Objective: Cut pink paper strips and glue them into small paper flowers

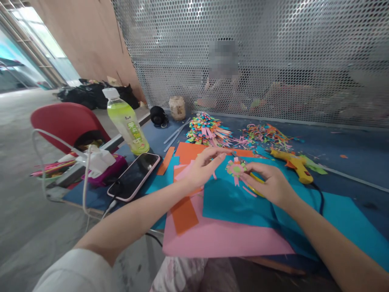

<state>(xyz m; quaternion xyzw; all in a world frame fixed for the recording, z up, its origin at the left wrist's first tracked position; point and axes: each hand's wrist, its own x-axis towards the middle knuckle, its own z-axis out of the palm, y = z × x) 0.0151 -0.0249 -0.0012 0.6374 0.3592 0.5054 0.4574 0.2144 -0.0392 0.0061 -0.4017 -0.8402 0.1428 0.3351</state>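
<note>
My right hand (270,182) pinches a small pink and green paper flower (237,168) between thumb and fingers, above a blue paper sheet (234,207). Yellow-handled scissors (257,185) lie partly hidden beneath that hand. To the left, my left hand (205,166) has its fingers stretched out over the orange and blue sheets, holding nothing I can see. Beyond its fingertips is a heap of multicoloured fringed paper pieces (206,129). A yellow hot glue gun (293,164) rests on its side to the right of my right hand.
A phone (135,176) and a drink bottle (127,123) stand near the left edge, beside a white plug with cables (99,162). Paper scraps (267,136) lie at the back. A perforated metal panel (258,61) borders the table; a red chair (69,121) is left.
</note>
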